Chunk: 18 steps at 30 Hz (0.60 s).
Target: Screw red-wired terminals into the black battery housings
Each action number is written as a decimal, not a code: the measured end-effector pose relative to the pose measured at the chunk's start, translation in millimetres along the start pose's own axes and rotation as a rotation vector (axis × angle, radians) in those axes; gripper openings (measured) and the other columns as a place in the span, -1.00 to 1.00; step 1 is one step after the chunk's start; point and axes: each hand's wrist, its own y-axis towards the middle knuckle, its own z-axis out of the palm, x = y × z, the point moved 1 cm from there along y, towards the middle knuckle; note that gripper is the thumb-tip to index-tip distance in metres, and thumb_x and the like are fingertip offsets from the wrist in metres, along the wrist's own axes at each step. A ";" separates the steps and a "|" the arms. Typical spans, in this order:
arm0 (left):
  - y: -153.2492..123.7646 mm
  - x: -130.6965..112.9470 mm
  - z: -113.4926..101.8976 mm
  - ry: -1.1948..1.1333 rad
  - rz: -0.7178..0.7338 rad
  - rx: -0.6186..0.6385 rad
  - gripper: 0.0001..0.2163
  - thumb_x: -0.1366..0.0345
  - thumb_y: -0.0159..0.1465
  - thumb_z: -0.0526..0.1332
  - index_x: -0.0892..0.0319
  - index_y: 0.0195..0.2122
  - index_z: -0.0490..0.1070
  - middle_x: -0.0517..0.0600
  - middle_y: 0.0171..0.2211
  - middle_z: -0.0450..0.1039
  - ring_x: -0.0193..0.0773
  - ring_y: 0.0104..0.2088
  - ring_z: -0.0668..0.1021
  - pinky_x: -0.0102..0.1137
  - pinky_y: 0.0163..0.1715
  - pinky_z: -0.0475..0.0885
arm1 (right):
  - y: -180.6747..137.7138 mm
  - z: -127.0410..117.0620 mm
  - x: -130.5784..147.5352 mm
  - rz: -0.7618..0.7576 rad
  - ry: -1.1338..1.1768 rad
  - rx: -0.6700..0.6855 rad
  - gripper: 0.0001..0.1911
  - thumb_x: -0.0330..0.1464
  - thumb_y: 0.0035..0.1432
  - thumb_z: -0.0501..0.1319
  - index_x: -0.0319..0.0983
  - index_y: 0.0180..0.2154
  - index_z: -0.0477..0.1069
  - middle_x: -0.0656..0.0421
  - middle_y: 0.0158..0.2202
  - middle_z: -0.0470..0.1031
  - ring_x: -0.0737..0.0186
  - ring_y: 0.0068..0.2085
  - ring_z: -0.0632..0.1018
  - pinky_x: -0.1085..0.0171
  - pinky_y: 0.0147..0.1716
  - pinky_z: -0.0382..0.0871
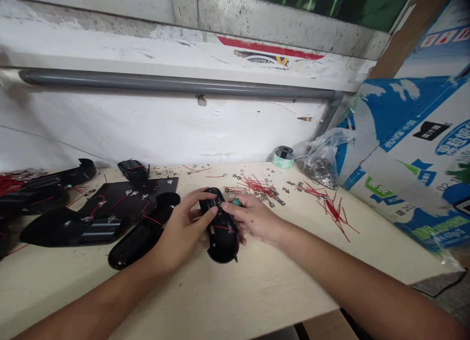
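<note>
A glossy black plastic shell [223, 247], with a rounded open end towards me, stands tilted between my two hands above the table. A thin red wire [224, 227] runs across its inside, near small metal contacts. My left hand [182, 222] grips the shell from its left side, thumb and fingers on its upper part. On the other side, my right hand [255, 218] is closed, its thumb and finger at the metal contact on the shell. A small green-ended thing [236, 201] pokes out of that hand; the rest of it is hidden by the fingers.
Several similar black shells [73, 226] lie on the left, some on a dark sheet [161, 185]. Red wires [259, 184] with metal tabs are scattered behind my right hand, another bunch [335, 210] farther right. A tape roll [282, 158], a bag of metal parts [320, 166] and a printed carton [414, 159] stand behind.
</note>
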 end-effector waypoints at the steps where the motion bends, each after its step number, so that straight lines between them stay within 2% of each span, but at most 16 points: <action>1: 0.8 1.6 -0.8 0.030 0.024 -0.013 -0.73 0.15 0.21 0.30 0.10 -0.09 0.47 0.09 0.12 0.37 -0.11 -0.13 0.57 -0.27 -0.18 0.48 | -0.7 1.8 -0.3 -0.014 -0.029 0.015 -0.60 -0.05 0.10 0.31 -0.22 -0.40 0.30 0.30 -0.64 0.33 0.37 -0.70 0.36 0.40 -0.79 0.29; 3: 2.5 3.8 -2.8 0.098 0.064 -0.055 -0.79 0.15 0.21 0.29 0.12 -0.19 0.51 0.08 0.10 0.38 -0.09 -0.09 0.55 -0.26 -0.12 0.45 | -3.4 4.3 -0.2 -0.032 -0.105 0.055 -0.60 -0.03 0.13 0.27 -0.22 -0.41 0.31 0.33 -0.64 0.28 0.38 -0.71 0.34 0.37 -0.77 0.32; 5: 3.8 3.8 -3.9 0.163 0.090 -0.073 -0.82 0.15 0.21 0.29 0.12 -0.25 0.53 0.08 0.02 0.43 -0.07 -0.05 0.52 -0.23 -0.04 0.41 | -7.9 5.0 1.5 -0.060 -0.210 0.041 -0.64 -0.03 0.17 0.25 -0.21 -0.31 0.35 0.36 -0.63 0.24 0.39 -0.73 0.31 0.37 -0.78 0.26; 7: 4.4 2.1 -3.9 0.207 0.111 -0.058 -0.84 0.17 0.23 0.27 0.13 -0.28 0.54 0.08 -0.05 0.46 -0.06 -0.02 0.50 -0.20 0.03 0.35 | -13.5 4.6 5.4 -0.167 -0.343 -0.068 -0.67 -0.09 0.21 0.24 -0.18 -0.13 0.36 0.37 -0.61 0.24 0.40 -0.71 0.29 0.40 -0.77 0.16; 9: 4.7 0.4 -3.3 0.217 0.123 -0.025 -0.84 0.18 0.25 0.25 0.13 -0.28 0.54 0.08 -0.07 0.46 -0.05 -0.01 0.49 -0.18 0.06 0.33 | -18.6 4.9 10.4 -0.328 -0.471 -0.175 -0.67 -0.17 0.21 0.26 -0.14 -0.04 0.36 0.33 -0.54 0.31 0.39 -0.61 0.34 0.40 -0.66 0.18; 11: 4.6 0.1 -2.9 0.217 0.121 -0.006 -0.84 0.18 0.25 0.24 0.12 -0.27 0.54 0.08 -0.06 0.46 -0.05 0.01 0.48 -0.17 0.08 0.32 | -21.5 6.0 13.8 -0.436 -0.548 -0.190 -0.72 -0.23 0.18 0.30 -0.15 -0.07 0.42 0.26 -0.42 0.41 0.35 -0.48 0.40 0.37 -0.53 0.25; 13: 4.5 1.2 -2.7 0.212 0.112 -0.001 -0.84 0.17 0.24 0.26 0.11 -0.25 0.54 0.07 -0.02 0.44 -0.04 0.04 0.46 -0.17 0.10 0.30 | -21.2 6.5 14.8 -0.458 -0.577 -0.148 -0.78 -0.24 0.18 0.30 -0.16 -0.13 0.48 0.20 -0.30 0.48 0.30 -0.38 0.45 0.34 -0.43 0.29; 18: 4.1 3.3 -0.8 0.232 0.104 0.035 -0.85 0.17 0.21 0.30 0.07 -0.25 0.56 0.05 0.05 0.42 -0.06 0.10 0.43 -0.20 0.12 0.28 | -14.7 1.3 10.6 -0.506 -0.624 -0.137 -0.87 -0.29 0.26 0.23 -0.16 -0.22 0.52 0.20 -0.28 0.55 0.21 -0.24 0.52 0.26 -0.24 0.34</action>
